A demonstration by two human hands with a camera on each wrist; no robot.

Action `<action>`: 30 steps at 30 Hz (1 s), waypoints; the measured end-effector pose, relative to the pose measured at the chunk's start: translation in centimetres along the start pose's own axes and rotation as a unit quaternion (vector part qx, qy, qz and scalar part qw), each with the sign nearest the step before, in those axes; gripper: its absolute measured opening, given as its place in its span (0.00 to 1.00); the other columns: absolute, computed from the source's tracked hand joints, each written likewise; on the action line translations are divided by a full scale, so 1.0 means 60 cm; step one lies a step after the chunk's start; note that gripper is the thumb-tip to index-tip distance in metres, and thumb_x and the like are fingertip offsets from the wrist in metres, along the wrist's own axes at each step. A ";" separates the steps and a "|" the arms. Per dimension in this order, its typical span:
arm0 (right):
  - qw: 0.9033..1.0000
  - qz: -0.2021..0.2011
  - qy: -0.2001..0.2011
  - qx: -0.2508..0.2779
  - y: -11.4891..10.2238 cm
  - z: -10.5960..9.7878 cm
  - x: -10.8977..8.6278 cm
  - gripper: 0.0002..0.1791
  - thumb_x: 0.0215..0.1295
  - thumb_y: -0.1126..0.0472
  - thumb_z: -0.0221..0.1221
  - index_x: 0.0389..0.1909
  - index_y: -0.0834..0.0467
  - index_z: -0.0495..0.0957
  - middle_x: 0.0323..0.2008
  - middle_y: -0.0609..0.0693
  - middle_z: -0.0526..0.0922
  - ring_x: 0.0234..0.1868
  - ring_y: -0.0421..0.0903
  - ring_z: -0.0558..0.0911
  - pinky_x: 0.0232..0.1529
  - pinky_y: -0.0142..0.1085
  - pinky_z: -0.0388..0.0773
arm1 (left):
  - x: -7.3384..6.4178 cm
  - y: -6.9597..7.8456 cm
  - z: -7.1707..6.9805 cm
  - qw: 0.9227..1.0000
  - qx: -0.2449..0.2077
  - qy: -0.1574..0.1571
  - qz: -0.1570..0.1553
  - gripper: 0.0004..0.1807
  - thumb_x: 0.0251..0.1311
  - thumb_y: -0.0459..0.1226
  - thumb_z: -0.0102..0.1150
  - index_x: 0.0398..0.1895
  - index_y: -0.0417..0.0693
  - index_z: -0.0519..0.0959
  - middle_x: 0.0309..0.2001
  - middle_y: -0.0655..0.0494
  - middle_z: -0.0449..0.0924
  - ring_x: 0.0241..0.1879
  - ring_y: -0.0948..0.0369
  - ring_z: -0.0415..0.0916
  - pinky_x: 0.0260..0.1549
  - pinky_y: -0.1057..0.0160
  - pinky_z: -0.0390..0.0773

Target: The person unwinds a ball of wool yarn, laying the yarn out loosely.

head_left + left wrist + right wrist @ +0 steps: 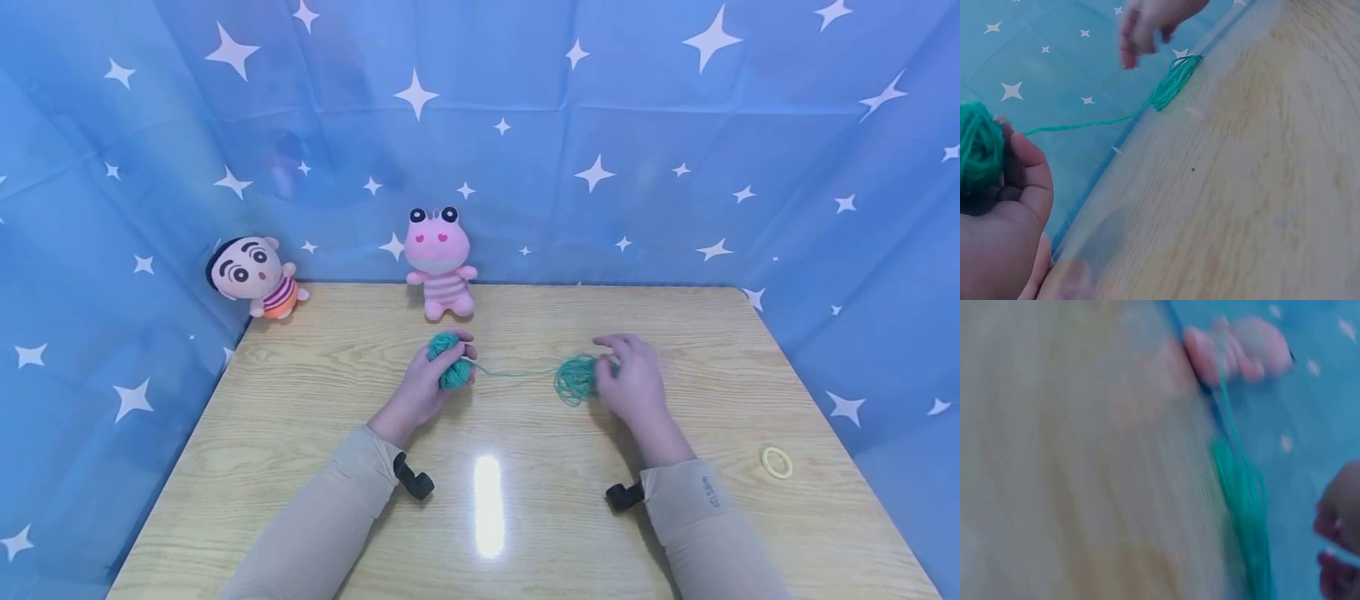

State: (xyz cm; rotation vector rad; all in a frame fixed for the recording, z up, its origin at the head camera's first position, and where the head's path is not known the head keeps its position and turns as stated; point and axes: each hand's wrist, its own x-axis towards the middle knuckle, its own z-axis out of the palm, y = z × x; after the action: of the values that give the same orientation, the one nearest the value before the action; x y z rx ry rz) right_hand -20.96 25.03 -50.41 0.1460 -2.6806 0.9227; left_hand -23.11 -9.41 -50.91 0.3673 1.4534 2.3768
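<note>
A wound ball of green yarn (454,375) sits in my left hand (429,385), with the thumb across it and the fingers around it. From that ball a single strand (1085,125) runs to the right into a loose coil of yarn (576,379) on the table. Beside this coil is my right hand (633,379), its thumb and fingers spread apart and loosely bent. In the left wrist view, a gap shows between the right hand's fingers (1129,50) and the loose coil. The right wrist view is blurred, with its hand at the right edge.
A pink plush frog (442,262) stands at the table's back edge, and a plush boy doll (258,275) leans at the back left corner. A pale yellow ring (776,462) lies on the wooden table (555,533) at the right. A blue star-patterned curtain (510,200) surrounds the table.
</note>
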 end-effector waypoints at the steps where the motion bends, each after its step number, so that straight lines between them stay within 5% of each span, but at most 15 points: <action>1: 1.000 -0.027 0.002 0.016 -0.015 0.009 -0.002 0.18 0.78 0.64 0.56 0.63 0.62 0.85 0.63 0.67 0.84 0.64 0.70 0.80 0.68 0.67 0.75 | 0.000 0.000 0.001 1.000 0.003 -0.005 0.000 0.16 0.85 0.40 0.51 0.65 0.40 0.71 0.47 0.58 0.81 0.38 0.59 0.80 0.42 0.65 0.85; 5: 0.991 -0.099 -0.051 0.077 -0.081 0.043 -0.014 0.17 0.81 0.60 0.60 0.64 0.61 0.85 0.58 0.60 0.89 0.48 0.55 0.87 0.52 0.51 0.87 | -0.002 0.001 0.003 1.000 0.011 -0.024 -0.001 0.18 0.84 0.40 0.50 0.66 0.37 0.71 0.48 0.57 0.82 0.40 0.60 0.82 0.45 0.65 0.86; 9: 0.979 -0.106 -0.121 0.122 -0.135 0.077 -0.024 0.20 0.83 0.57 0.61 0.68 0.59 0.83 0.59 0.56 0.90 0.45 0.46 0.89 0.47 0.37 0.89 | -0.004 0.001 0.003 0.999 0.013 -0.045 0.000 0.17 0.83 0.39 0.50 0.66 0.39 0.73 0.48 0.56 0.82 0.40 0.60 0.83 0.48 0.65 0.88; 13: 0.974 -0.111 -0.141 0.138 -0.166 0.104 -0.027 0.19 0.83 0.54 0.62 0.67 0.56 0.84 0.57 0.51 0.93 0.41 0.42 0.89 0.43 0.33 0.89 | -0.003 -0.002 0.003 0.998 0.023 -0.063 0.000 0.18 0.83 0.39 0.50 0.66 0.40 0.74 0.49 0.55 0.83 0.42 0.61 0.85 0.51 0.65 0.89; 19: 0.977 -0.119 -0.111 0.139 -0.160 0.111 -0.025 0.09 0.80 0.60 0.65 0.52 0.57 0.90 0.36 0.51 0.92 0.29 0.36 0.78 0.30 0.30 0.79 | -0.001 -0.007 0.002 0.997 0.054 -0.051 -0.002 0.17 0.83 0.38 0.54 0.67 0.42 0.76 0.50 0.56 0.83 0.45 0.61 0.83 0.49 0.65 0.89; 26: 0.980 -0.102 -0.017 0.168 -0.133 0.088 -0.012 0.06 0.78 0.64 0.66 0.49 0.60 0.89 0.33 0.57 0.90 0.27 0.36 0.76 0.29 0.28 0.76 | -0.004 -0.007 0.001 0.995 0.101 -0.003 -0.002 0.06 0.80 0.33 0.57 0.53 0.53 0.79 0.50 0.60 0.86 0.51 0.60 0.82 0.48 0.70 0.86; 30: 0.975 -0.084 0.018 0.203 -0.120 0.077 -0.007 0.06 0.78 0.66 0.65 0.48 0.60 0.89 0.34 0.61 0.90 0.27 0.36 0.77 0.27 0.26 0.75 | -0.004 -0.006 0.001 0.992 0.126 0.007 -0.004 0.07 0.79 0.33 0.59 0.54 0.45 0.76 0.45 0.61 0.87 0.46 0.61 0.83 0.46 0.69 0.86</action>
State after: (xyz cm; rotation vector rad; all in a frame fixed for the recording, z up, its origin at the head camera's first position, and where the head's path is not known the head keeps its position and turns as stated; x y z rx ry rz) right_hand -20.29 16.51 -49.77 0.4306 -2.3680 1.3869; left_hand -22.78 -9.31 -51.18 0.4054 1.7623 2.1964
